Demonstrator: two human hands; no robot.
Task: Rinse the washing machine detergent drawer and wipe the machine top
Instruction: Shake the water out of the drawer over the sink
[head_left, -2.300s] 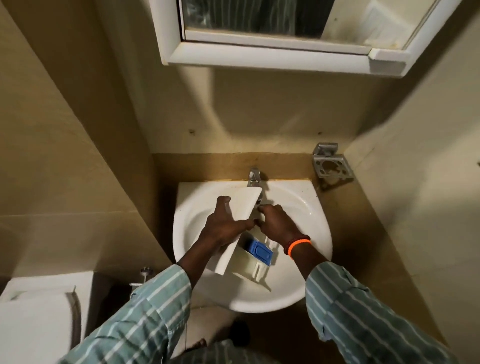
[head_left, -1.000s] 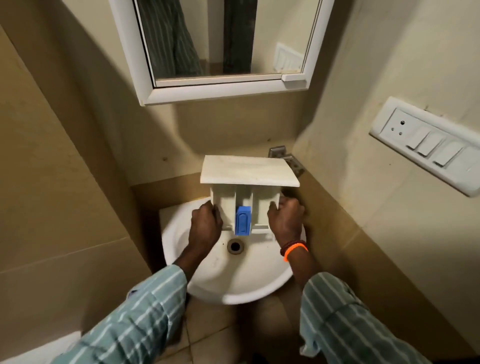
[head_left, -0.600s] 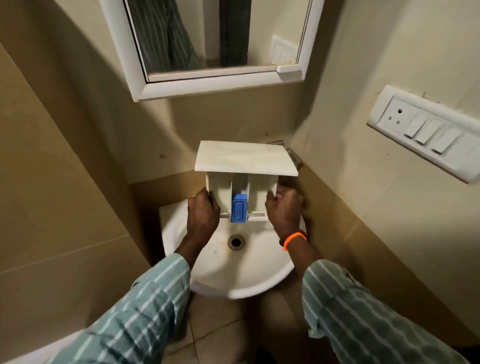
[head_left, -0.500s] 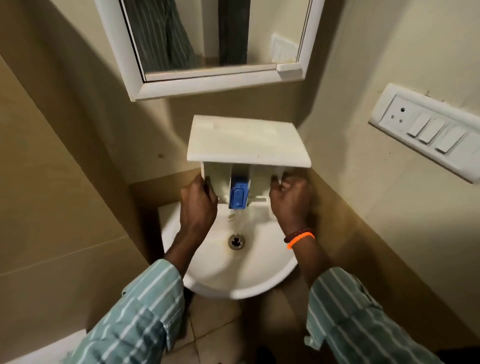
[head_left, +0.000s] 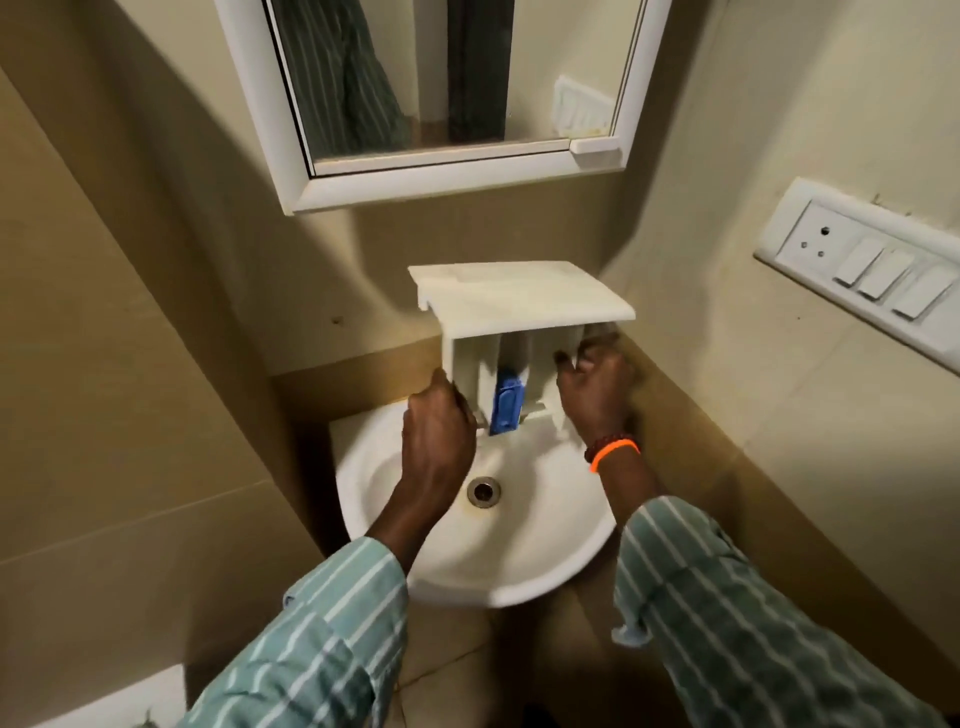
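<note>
Detergent drawer (head_left: 511, 332) now lifted off the tap, held front panel up over the sink (head_left: 540, 561). Left hand (head_left: 439, 436) grips its left wall; right hand (head_left: 589, 387) blurred, seemingly holding the right. Rinsing looks finished; draining.

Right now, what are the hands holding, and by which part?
Both hold the white plastic detergent drawer over the round white basin: left hand grips its left side wall, right hand its right side wall.
</note>
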